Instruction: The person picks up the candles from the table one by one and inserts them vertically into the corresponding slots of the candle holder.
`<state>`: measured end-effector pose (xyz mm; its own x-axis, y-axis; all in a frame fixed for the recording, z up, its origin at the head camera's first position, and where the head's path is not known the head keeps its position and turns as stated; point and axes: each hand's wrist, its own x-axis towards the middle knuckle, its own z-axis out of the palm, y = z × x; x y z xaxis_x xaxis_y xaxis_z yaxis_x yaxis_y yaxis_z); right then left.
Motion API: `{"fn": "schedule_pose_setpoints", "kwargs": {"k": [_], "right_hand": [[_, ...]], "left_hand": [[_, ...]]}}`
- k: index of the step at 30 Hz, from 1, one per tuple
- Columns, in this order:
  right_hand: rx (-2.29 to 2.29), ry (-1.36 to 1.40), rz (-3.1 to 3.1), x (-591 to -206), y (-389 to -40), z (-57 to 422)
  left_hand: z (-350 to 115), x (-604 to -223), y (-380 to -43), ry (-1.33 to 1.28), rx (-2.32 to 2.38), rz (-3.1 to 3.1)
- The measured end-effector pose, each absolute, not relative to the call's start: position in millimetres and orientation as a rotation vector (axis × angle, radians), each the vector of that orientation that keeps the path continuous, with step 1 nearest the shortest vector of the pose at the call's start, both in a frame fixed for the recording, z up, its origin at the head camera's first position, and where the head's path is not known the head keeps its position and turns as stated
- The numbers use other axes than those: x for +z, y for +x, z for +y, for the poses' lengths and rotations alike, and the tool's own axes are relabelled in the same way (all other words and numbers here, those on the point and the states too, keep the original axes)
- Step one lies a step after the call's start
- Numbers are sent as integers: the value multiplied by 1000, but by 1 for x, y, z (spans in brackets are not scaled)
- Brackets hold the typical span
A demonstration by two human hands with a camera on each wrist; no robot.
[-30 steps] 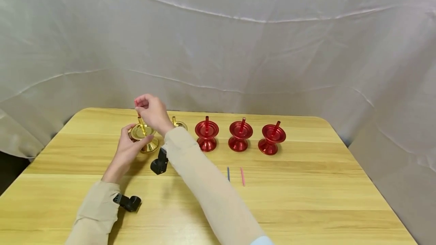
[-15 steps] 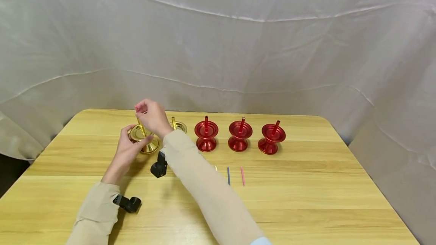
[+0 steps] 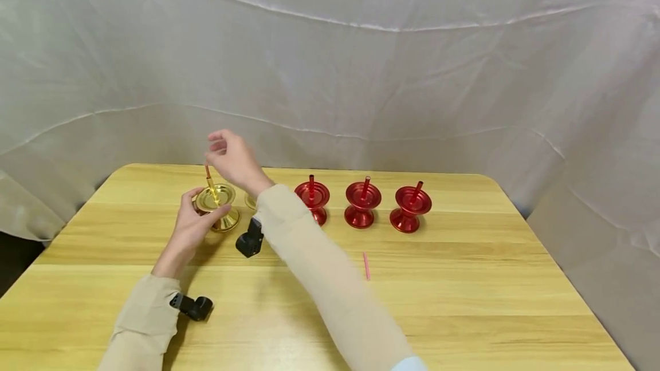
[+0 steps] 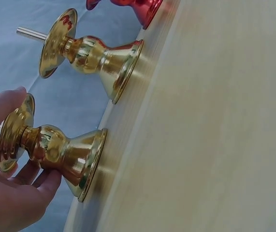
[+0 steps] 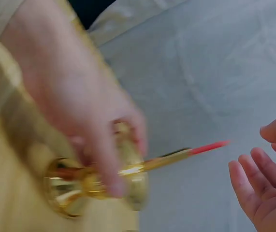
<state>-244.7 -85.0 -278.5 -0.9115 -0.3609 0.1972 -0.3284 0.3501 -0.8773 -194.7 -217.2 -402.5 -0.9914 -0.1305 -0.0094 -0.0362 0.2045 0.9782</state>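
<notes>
My left hand (image 3: 191, 228) grips a gold candle holder (image 3: 226, 220) by its dish and stem, with the base standing on the table. From the holder's upright tube sticks a thin red candle (image 5: 209, 148). Just above and to the right of the candle, my right hand (image 3: 234, 162) is apart from it, fingers loosely bent and holding nothing. In the right wrist view a gap shows between the fingertips (image 5: 246, 166) and the candle's tip. A second gold candle holder (image 4: 92, 53) stands beside the first; in the head view my right wrist mostly hides it.
Three red candle holders (image 3: 363, 196) stand in a row to the right, each with a bare tube. A pink candle (image 3: 366, 265) lies on the wooden table (image 3: 464, 302) in front of them. A pale grey cloth (image 3: 330, 85) hangs behind the table.
My right hand has let go of the red candle and lifted slightly up and to the right. The candle stays in the tube. My right sleeve now covers the blue candle.
</notes>
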Motion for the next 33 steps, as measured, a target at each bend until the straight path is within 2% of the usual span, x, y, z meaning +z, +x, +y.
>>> {"fn": "schedule_pose_setpoints", "kwargs": {"k": [8, 14, 19, 33], "right_hand": [[-1823, -772, 2492, -225, -247, -44], [-1899, -800, 2471, -209, -244, 4], [-1794, -794, 2579, -215, -238, 38], [-1578, -706, 2749, -261, -216, 108]], "left_hand": [[-218, -402, -193, 197, -1912, -2403], [-218, -401, -191, 207, -1914, -2401], [-221, -401, -191, 209, -1901, -2395], [-220, -398, -195, 187, -1944, -2433]]}}
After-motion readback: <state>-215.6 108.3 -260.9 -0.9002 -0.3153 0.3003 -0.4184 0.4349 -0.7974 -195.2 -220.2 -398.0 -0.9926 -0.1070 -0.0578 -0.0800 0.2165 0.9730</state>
